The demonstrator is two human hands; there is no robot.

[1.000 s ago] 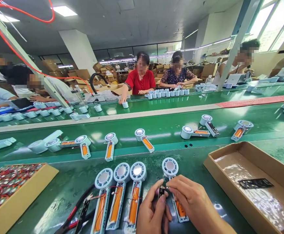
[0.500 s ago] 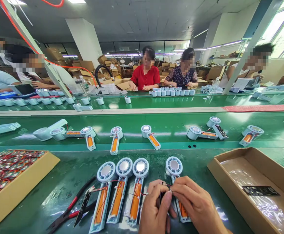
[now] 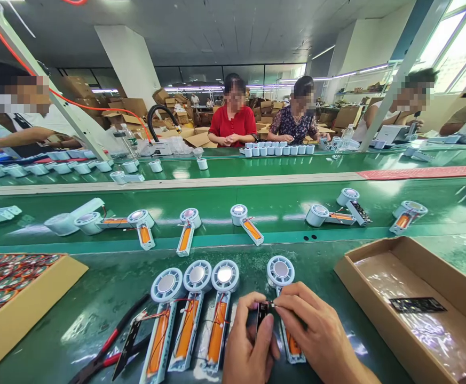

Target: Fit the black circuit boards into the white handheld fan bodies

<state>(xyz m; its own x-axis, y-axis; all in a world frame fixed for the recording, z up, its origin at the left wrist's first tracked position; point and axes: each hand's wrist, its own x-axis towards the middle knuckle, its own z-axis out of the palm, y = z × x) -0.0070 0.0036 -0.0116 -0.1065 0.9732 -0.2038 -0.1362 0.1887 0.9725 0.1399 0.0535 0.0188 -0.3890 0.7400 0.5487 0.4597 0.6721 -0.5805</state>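
Note:
My left hand [image 3: 245, 344] is closed on a narrow black circuit board [image 3: 262, 312], held upright between thumb and fingers. Just beside its top end, my right hand [image 3: 318, 333] pinches a small white wire connector [image 3: 271, 304]. Whether the connector touches the board I cannot tell. Under my right hand lies a light-blue handheld fan body [image 3: 281, 271] with an orange battery in its handle, partly hidden. Left of my hands, several similar fan bodies [image 3: 225, 274] lie in a row with red and black wires. Another black board [image 3: 128, 341] is wired to the leftmost one.
Red-and-black pliers [image 3: 104, 346] lie at the left, near a box of wired parts [image 3: 36, 309]. A cardboard box [image 3: 371, 298] with a black board [image 3: 417, 304] inside stands right. More fan bodies lie on the green conveyor [image 3: 212, 194]; co-workers sit beyond.
My hands have drawn slightly apart, and the black board and white connector now show more clearly between them. The view has shifted a little; the nearby fan bodies lie as before.

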